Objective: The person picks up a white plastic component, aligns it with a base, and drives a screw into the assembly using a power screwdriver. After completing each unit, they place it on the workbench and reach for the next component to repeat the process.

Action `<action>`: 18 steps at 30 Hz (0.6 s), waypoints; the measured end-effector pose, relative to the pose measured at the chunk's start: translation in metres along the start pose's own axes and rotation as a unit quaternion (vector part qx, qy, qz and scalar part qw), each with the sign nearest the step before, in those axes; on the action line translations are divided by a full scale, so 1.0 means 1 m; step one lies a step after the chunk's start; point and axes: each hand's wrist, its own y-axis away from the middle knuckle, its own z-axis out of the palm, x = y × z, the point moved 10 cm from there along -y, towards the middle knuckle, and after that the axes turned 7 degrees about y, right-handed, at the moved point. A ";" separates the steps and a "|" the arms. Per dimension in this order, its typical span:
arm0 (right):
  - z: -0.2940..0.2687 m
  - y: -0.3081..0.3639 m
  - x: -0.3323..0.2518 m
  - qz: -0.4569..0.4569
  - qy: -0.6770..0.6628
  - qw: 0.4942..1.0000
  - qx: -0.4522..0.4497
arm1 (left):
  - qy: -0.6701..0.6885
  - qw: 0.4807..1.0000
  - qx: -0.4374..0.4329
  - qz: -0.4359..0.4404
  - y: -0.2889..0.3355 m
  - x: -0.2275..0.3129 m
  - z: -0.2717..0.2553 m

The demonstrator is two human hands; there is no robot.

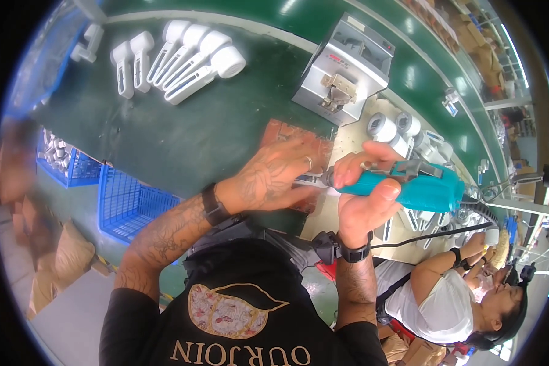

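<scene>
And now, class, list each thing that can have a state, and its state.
Right hand, gripping
Teal power screwdriver, held, corded
Left hand, partly over reddish mat
Six white handled housings, lying fanned
Silver screw feeder, upright, power unclear
Left blue crate, open, holding white parts
Right blue crate, open

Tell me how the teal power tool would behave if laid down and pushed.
The teal power tool looks stiff, its casing holding shape in the right hand. Its rounded body could roll, though the metal lever along it might check that. The dark coiled cord behind it would probably flex and tug.
</scene>
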 end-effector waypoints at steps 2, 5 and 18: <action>0.002 -0.003 0.001 0.016 0.003 1.000 -0.011 | -0.004 1.000 -0.008 -0.002 -0.001 -0.003 0.001; -0.004 -0.014 -0.001 0.008 0.012 1.000 0.005 | 0.018 1.000 0.007 0.011 -0.008 0.001 -0.009; 0.017 -0.117 0.026 -0.040 0.111 0.991 0.055 | -0.103 0.992 0.030 0.067 -0.014 -0.004 -0.013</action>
